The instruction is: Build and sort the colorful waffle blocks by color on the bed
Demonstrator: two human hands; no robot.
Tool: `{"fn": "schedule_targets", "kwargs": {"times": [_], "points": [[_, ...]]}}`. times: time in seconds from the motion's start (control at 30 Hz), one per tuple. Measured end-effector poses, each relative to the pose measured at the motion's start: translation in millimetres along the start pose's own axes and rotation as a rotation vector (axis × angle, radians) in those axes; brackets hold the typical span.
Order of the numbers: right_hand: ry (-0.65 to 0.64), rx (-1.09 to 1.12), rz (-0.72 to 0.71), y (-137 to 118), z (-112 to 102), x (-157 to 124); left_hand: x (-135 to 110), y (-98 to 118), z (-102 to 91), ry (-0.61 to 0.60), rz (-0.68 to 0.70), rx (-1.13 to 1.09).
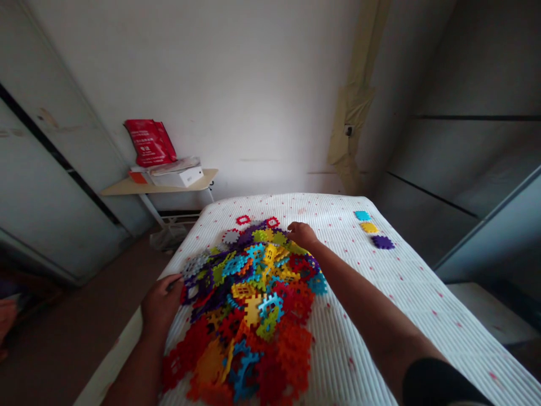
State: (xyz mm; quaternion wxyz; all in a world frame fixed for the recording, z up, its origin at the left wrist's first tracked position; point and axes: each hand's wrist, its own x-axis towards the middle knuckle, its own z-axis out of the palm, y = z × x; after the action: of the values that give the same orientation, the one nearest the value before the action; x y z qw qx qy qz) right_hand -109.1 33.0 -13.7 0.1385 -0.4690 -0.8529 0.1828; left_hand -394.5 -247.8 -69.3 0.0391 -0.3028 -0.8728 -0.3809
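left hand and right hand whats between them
In the head view, a heap of interlocking plastic tiles lies between the left hand and right hand, on a white quilted mattress.

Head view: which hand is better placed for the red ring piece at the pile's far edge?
The right hand, probably: it is near the red ring piece; the left hand sits farther back.

Dim, soft light, a darker right wall (473,158), and wide-angle bending at the edges.
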Motion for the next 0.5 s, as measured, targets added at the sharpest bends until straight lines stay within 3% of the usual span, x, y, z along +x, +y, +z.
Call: {"fn": "schedule_targets", "kwargs": {"times": [0.27, 0.4, 0.5], "points": [[0.012, 0.204, 0.012, -16, 24, 14, -2, 7, -5.3, -0.028, -0.018, 0.029], [0.044, 0.349, 0.011, -4, 9, 12, -2, 9, -6.0, -0.039, -0.077, 0.044], [0.084, 0.420, -0.012, 26, -20, -3, 4, -1, -2.1, -0.040, -0.129, 0.063]]}}
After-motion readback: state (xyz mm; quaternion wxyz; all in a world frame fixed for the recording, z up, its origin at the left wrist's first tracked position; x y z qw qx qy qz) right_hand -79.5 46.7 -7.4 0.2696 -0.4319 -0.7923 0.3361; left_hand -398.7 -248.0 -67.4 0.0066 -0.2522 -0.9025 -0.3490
